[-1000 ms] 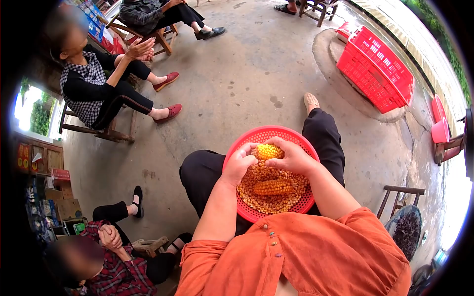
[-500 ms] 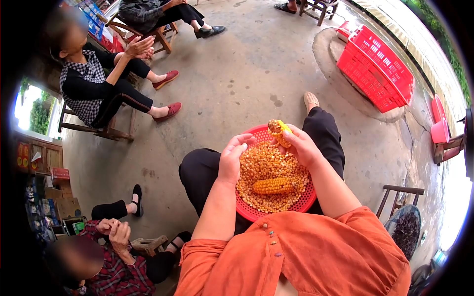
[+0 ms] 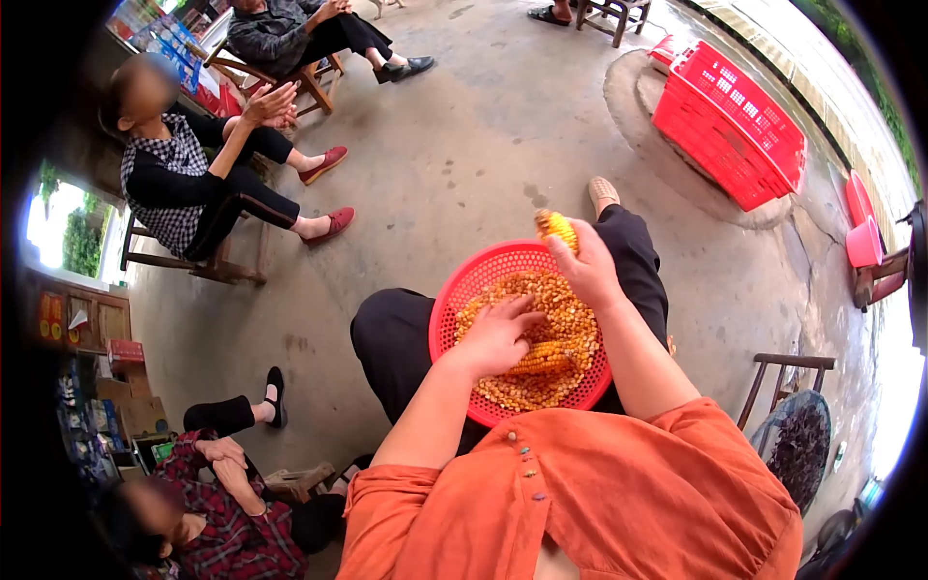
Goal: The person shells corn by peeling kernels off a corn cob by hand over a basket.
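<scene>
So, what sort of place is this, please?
Probably a small shop's or home's open front: a grey concrete floor, brown wooden chairs with seated people, and brown cardboard boxes beside colourful packets.

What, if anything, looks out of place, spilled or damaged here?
Only the floor, a little: it seems cracked near the red crates and has dark spots, which may be damp or stains. Otherwise nothing stands out: the loose kernels lie inside the red basket on the lap.

Your right hand grips corncob, centre of frame; left over kernels in red basket.
</scene>
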The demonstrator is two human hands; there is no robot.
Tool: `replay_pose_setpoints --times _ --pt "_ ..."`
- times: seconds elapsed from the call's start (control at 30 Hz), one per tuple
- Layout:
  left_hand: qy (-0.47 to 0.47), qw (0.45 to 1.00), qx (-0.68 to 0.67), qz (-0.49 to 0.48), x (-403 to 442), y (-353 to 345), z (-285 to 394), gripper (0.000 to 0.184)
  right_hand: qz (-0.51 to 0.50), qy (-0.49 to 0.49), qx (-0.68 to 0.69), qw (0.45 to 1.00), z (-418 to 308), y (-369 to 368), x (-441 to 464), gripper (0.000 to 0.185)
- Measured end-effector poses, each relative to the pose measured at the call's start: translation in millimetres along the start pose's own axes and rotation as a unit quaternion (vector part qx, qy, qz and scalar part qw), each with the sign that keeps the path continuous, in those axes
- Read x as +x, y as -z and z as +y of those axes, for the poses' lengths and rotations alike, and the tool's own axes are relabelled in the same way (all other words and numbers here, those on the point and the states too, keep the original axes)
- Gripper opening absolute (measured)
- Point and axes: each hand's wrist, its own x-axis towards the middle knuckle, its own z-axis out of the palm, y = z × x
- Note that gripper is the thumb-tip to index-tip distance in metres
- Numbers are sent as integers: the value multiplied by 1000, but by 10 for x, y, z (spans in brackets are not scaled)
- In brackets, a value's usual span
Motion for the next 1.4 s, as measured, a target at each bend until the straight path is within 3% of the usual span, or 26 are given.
replay_pose_setpoints --times 0.03,0.07,0.17,0.3,0.37,0.53,0.7,1.03,1.23,1.4 --pt "-4 1000 2 -1 -4 1 53 47 5 45 -87 995 41 -34 5 42" --pt "5 999 7 -42 -16 14 121 46 -49 -2 -115 992 62 -14 -21 52" --pt "3 995 26 -96 -164 18 374 56 -137 -130 -130 973 -133 55 39 42" --pt "-33 997 22 -62 -319 -107 479 66 -105 -86 -68 989 -180 105 -11 38" --pt "-19 994 -20 -110 -405 -49 624 66 -75 -44 -35 996 -311 157 -73 44" --pt "-27 1000 -6 -8 -555 -182 716 64 -49 7 51 997 -418 265 -196 41" --pt "-57 998 -4 -16 -653 -175 880 63 -60 20 149 987 -660 441 -289 36" --pt "-58 990 -120 -48 -508 -275 603 49 -41 38 -11 998 -735 263 -223 44" --pt "28 991 -129 3 -258 -270 290 48 -55 -11 23 998 -455 115 -90 44" --pt "86 982 -132 103 -196 -76 56 47 -55 -17 -19 998 -320 -13 -43 44"
